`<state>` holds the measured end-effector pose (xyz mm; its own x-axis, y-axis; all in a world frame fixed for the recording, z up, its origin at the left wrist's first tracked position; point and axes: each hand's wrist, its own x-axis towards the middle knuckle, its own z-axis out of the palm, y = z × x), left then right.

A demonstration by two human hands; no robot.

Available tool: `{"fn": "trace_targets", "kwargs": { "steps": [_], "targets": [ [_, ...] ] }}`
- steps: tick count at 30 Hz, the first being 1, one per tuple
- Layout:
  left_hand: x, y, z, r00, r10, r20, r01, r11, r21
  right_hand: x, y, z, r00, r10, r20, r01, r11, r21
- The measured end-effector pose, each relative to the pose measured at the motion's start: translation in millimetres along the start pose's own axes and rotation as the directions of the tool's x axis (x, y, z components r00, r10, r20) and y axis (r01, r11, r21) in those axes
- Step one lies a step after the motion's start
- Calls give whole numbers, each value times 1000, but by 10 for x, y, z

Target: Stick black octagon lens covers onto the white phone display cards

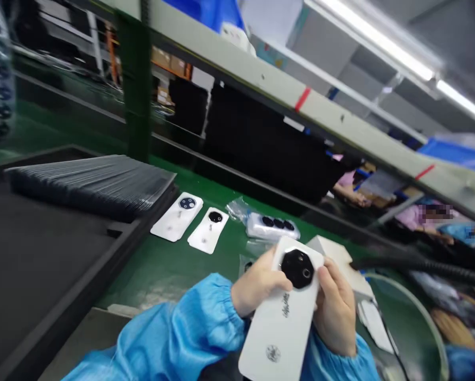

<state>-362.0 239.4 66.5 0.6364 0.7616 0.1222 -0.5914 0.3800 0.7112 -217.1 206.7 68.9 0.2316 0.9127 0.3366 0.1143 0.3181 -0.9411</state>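
A white phone back cover (275, 336), with a round black camera area at its top and dark printing below, is held up in front of me. My left hand (257, 286) grips its left edge, the thumb lying beside the camera area. On the opposite edge, near the top corner, my right hand (336, 309) is closed with its thumb and fingers. Two similar white covers (177, 217) (208, 230) lie side by side on the green table (153, 286). Behind my hands is a clear plastic bag (257, 227) containing white pieces with black round parts.
Thin dark sheets (94, 180) are stacked in a black tray (34, 254) on the left. A white box (336, 254) and a black flexible tube (420, 270) stand to the right. A shelf beam (277, 84) crosses overhead. Other people's hands (356, 197) show farther right.
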Motion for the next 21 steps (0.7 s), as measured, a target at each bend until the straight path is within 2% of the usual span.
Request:
{"fn": "trace_targets", "kwargs": {
  "steps": [2,5,8,12,16,21],
  "targets": [
    [94,161,150,994,16,110,-20,999,32,94,-273,-9,994,-106,-37,108,992,59],
    [77,346,284,966,61,250,-78,995,58,96,-647,66,967,-255,-21,256,963,81],
    [69,379,367,930,2,367,-25,998,60,-20,-854,71,939,-329,-102,334,942,34],
    [59,213,538,874,-193,446,202,979,27,-274,-941,-37,861,-435,-265,423,900,-103],
    [-54,32,626,824,-332,460,386,922,-27,-487,-944,-111,848,-435,-303,399,900,-174],
    [-144,-74,584,800,-400,447,426,903,45,-601,-915,-130,820,-432,-376,388,902,-190]
  ]
}}
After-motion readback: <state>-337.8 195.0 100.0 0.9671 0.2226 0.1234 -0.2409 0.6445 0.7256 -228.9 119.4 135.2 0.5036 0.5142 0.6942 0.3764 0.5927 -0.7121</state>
